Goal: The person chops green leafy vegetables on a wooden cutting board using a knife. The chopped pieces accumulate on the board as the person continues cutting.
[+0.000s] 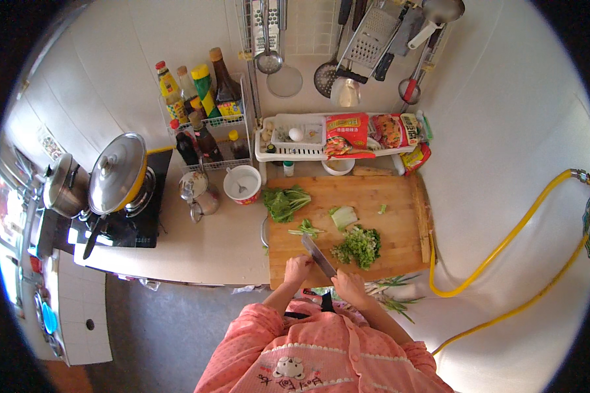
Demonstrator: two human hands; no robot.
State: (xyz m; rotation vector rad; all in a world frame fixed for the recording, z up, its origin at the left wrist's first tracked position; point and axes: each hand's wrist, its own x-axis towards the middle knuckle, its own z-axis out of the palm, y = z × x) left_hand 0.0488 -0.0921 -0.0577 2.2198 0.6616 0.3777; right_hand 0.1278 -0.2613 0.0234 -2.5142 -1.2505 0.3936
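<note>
My right hand [350, 287] grips the handle of a kitchen knife [318, 254], whose blade points up and left over the wooden cutting board [393, 196]. My left hand [299, 269] is at the board's front left, fingers curled beside the blade; whether something small is in them is hidden. Right of the blade is a pile of chopped greens [358, 246]. Beyond the knife tip lie a few cut green stalks [306, 229]. A pale piece of cabbage-like vegetable [344, 217] sits mid-board, with a small green scrap [382, 209] to its right. Whole leafy greens [286, 202] rest at the back left.
Behind the board, a white rack [295, 156] holds an egg [296, 134] and food packets [346, 132]. Left stand a white tub with a spoon [242, 184], a metal pitcher [204, 196], sauce bottles [196, 142] and a lidded pan [118, 172] on a cooktop. A yellow hose [496, 265] hangs right.
</note>
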